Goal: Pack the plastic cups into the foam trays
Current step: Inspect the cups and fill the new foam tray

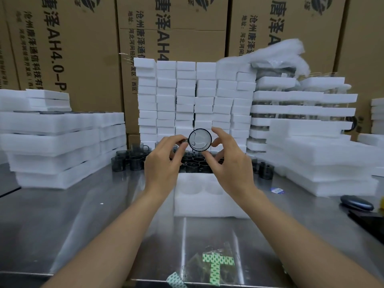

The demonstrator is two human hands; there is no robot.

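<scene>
Head view, from the left: stacked foam trays (pixel 56 146) stand on the steel surface (pixel 87 215). Just right of them is a cluster of loose grey plastic cups (pixel 133 159), which carries on behind the hands.

The left hand (pixel 164 161) is raised, thumb and forefinger pinching the small handle of one cup (pixel 200 140). It holds that cup in the air on its side, one round end facing the camera, in front of a wall of foam blocks (pixel 195 96).

The right hand (pixel 230 163) curves loosely round the cup's right side with its fingers spread. The fingertips sit at the rim, but I cannot tell whether they grip it or only hover.

Below and between the wrists lies an open foam tray (pixel 207 206). Its two visible round wells look unfilled. Further right are more foam stacks (pixel 322 163), some with cups between the layers.

This looks like a check or reorientation of the cup before it is seated. The next move would likely mean turning the cup upright, lowering it over a free well, lining up the handle and pressing it down evenly.
</scene>
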